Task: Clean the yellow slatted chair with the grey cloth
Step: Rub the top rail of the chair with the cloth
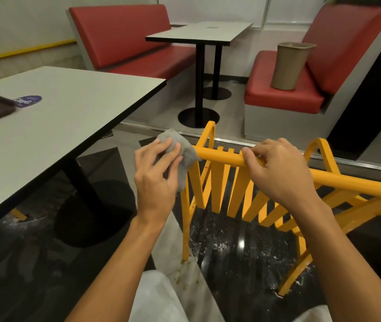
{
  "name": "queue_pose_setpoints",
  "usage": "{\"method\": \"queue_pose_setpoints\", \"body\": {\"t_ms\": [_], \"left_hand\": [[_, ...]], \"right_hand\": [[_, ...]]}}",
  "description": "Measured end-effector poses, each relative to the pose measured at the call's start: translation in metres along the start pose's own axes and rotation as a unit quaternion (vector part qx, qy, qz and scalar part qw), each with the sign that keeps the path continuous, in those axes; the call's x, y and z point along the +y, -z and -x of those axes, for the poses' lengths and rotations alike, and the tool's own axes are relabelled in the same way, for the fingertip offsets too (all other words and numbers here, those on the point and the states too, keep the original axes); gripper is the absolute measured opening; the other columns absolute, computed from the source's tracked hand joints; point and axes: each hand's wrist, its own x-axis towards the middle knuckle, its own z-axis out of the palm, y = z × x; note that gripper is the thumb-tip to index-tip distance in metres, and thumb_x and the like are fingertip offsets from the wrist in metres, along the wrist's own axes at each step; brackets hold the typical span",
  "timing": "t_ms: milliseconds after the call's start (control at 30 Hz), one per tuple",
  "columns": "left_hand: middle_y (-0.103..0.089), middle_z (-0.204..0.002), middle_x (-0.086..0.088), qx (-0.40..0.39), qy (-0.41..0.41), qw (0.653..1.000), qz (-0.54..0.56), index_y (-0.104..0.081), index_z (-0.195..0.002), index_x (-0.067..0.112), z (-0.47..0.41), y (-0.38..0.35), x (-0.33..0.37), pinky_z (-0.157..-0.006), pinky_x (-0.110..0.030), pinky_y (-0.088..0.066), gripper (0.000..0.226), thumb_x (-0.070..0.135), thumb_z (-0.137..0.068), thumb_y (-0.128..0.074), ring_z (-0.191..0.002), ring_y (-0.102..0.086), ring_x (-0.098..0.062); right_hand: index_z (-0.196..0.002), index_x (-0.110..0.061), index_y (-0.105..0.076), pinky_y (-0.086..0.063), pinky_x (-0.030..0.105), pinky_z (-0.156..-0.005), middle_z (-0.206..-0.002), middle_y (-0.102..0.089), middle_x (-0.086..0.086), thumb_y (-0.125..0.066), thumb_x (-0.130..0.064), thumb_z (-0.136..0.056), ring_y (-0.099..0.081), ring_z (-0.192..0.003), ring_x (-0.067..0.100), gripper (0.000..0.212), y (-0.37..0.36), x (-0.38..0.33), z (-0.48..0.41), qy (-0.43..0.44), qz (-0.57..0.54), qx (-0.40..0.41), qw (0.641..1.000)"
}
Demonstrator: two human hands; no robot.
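Clearly my left hand (156,173) pinches the grey cloth (186,156), partly hidden by its fingers (170,148), at the left end of the yellow chair (217,191). My right hand (277,173) curls over the top rail (219,156); the chair's right side is cropped.

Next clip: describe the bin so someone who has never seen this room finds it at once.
Look past the yellow chair to the red booth bench on the right. The tan bin stands upright on its seat cushion. It is the only open-topped, tapered container in view, pale against the red padding.
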Motion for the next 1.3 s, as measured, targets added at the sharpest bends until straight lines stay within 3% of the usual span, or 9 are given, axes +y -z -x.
{"method": "queue_pose_setpoints", "body": {"t_ms": [100,200,333,433,533,700,900,1167,1300], "left_hand": [[-0.070,-0.125,-0.006,0.027,0.055,0.998,0.021,-0.076,-0.123,0.007,-0.009,0.005,-0.012,-0.099,-0.010,-0.049,0.028,0.009,-0.095,-0.077,-0.119,-0.062,-0.018],[-0.066,-0.126,-0.002,0.037,0.093,0.994,0.050,-0.076,-0.120,0.005,-0.010,0.007,-0.010,-0.093,-0.027,-0.061,0.023,0.010,-0.097,-0.074,-0.118,-0.064,-0.011],[-0.061,-0.141,-0.006,0.001,0.031,0.999,-0.009,-0.076,-0.112,0.010,-0.004,0.003,-0.001,-0.095,-0.008,-0.047,0.016,0.011,-0.095,-0.075,-0.123,-0.051,-0.016],[-0.068,-0.133,-0.002,0.000,0.023,1.000,-0.017,-0.076,-0.116,0.012,-0.004,0.003,-0.004,-0.093,-0.016,-0.050,0.020,0.012,-0.096,-0.075,-0.121,-0.049,-0.012],[-0.065,-0.123,0.003,0.013,0.061,0.998,0.009,-0.072,-0.131,0.013,-0.008,0.005,-0.007,-0.090,-0.018,-0.052,0.033,0.011,-0.097,-0.073,-0.115,-0.052,-0.012],[-0.067,-0.111,-0.008,0.088,0.114,0.988,0.064,-0.078,-0.116,0.003,-0.006,-0.001,-0.004,-0.088,-0.008,-0.053,0.024,0.006,-0.092,-0.079,-0.101,-0.065,-0.005],[-0.073,-0.103,0.001,0.125,0.219,0.962,0.104,-0.080,-0.110,0.009,0.002,-0.009,0.004,-0.083,-0.014,-0.057,0.020,0.015,-0.091,-0.082,-0.096,-0.069,-0.001],[-0.072,-0.122,-0.006,0.142,0.122,0.980,0.074,-0.077,-0.118,0.003,0.004,-0.007,0.006,-0.096,-0.017,-0.056,0.024,0.007,-0.095,-0.078,-0.115,-0.067,-0.005],[-0.074,-0.127,-0.005,0.071,0.085,0.993,0.047,-0.074,-0.127,0.007,-0.008,-0.005,0.002,-0.106,-0.020,-0.052,0.029,0.011,-0.098,-0.074,-0.124,-0.066,-0.010]], "right_hand": [[-0.081,-0.024,-0.072,-0.028,0.021,-0.062,-0.073,-0.054,-0.012,-0.046,-0.047,-0.107,-0.048,-0.081,0.011,0.043,-0.001,-0.002,-0.002,0.004,0.012,-0.005,1.000],[-0.083,-0.022,-0.074,-0.027,0.018,-0.062,-0.073,-0.057,-0.008,-0.045,-0.046,-0.107,-0.048,-0.080,0.011,0.044,-0.002,-0.004,-0.003,0.009,0.017,-0.005,1.000],[-0.083,-0.020,-0.074,-0.028,0.018,-0.061,-0.074,-0.059,-0.005,-0.045,-0.045,-0.107,-0.049,-0.079,0.011,0.045,-0.001,-0.005,-0.002,0.002,0.019,-0.006,1.000],[-0.079,-0.020,-0.073,-0.027,0.019,-0.060,-0.069,-0.055,-0.007,-0.045,-0.045,-0.107,-0.047,-0.072,0.010,0.048,-0.001,-0.005,-0.001,0.000,0.025,-0.005,1.000],[-0.075,-0.020,-0.071,-0.025,0.019,-0.059,-0.066,-0.053,-0.007,-0.044,-0.045,-0.108,-0.044,-0.070,0.004,0.049,-0.001,-0.007,-0.002,0.000,0.030,-0.002,1.000],[-0.075,-0.020,-0.071,-0.028,0.020,-0.059,-0.067,-0.055,-0.006,-0.042,-0.045,-0.107,-0.047,-0.071,0.010,0.050,-0.004,-0.005,-0.003,0.001,0.041,0.003,0.999],[-0.079,-0.020,-0.074,-0.030,0.022,-0.057,-0.073,-0.060,-0.005,-0.040,-0.046,-0.107,-0.049,-0.074,0.012,0.051,-0.010,-0.002,-0.004,0.011,0.069,0.027,0.997],[-0.076,-0.017,-0.072,-0.031,0.024,-0.057,-0.070,-0.059,-0.003,-0.038,-0.046,-0.108,-0.049,-0.070,0.012,0.054,-0.013,-0.002,-0.003,0.019,0.078,0.026,0.996],[-0.075,-0.018,-0.071,-0.034,0.027,-0.060,-0.067,-0.057,-0.003,-0.037,-0.046,-0.108,-0.050,-0.069,0.013,0.055,-0.012,-0.002,-0.001,0.023,0.070,0.027,0.997]]}}
